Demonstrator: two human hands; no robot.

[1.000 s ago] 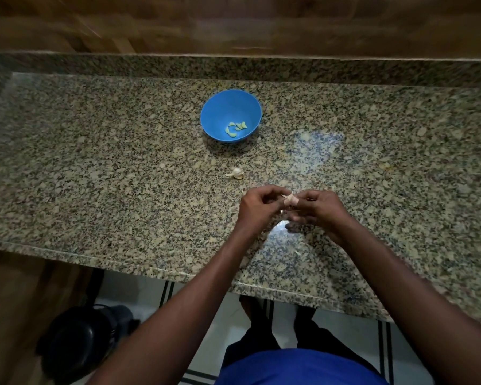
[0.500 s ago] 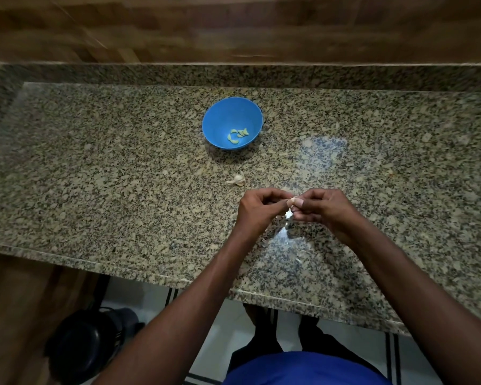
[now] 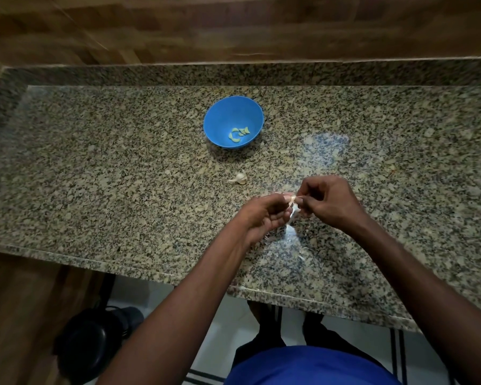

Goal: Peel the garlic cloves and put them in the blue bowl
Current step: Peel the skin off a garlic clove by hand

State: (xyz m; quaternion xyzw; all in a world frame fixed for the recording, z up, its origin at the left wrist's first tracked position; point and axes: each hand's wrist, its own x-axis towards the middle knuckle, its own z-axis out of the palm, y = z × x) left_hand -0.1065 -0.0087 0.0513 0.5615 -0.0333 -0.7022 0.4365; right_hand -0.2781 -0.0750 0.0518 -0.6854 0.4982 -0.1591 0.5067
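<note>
On the speckled granite surface [image 3: 95, 168], the blue bowl [image 3: 233, 121] sits toward the back, well apart from the hands, with a few peeled cloves [image 3: 238, 134] lying in its bottom. Nearer, between bowl and hands, an unpeeled clove [image 3: 238, 178] lies alone on the stone. The left hand [image 3: 264, 215] has its fingers curled, pinching the garlic clove [image 3: 291, 201] that is being worked, and the right hand [image 3: 326, 202] pinches the same clove from the other side, so both are clamped on it just above the surface. A pale strip of skin [image 3: 292, 215] seems to hang below the clove, and thin scraps of peel [image 3: 303, 255] lie on the stone toward the near edge. The clove is small and likely slick once bare; a hard tug on the skin could pop it free, and it might roll off the near edge to the floor. Peel could also cling to it and end up in the bowl.
</note>
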